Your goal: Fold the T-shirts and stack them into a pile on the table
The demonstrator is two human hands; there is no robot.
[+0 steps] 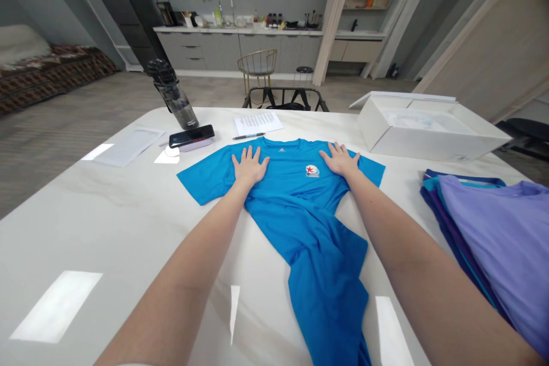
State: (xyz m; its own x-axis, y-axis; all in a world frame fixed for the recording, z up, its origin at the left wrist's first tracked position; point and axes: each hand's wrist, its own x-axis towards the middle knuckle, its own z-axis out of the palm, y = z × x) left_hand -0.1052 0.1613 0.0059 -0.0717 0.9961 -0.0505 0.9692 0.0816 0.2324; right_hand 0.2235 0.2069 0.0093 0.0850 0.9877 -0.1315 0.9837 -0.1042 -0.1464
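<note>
So: the blue T-shirt [291,211] lies on the white table [86,223], and the left hand [251,166] and right hand [341,160] press flat on its chest, both wide open, fingers spread, holding nothing. Even palm pressure suits this best; the lower body lies twisted. Counts: 1 folded shirt stack [493,240], 1 water bottle [175,100], 1 phone [191,136], 1 pen [249,136], 2 paper sheets [258,123], 1 white box [429,131].
</note>
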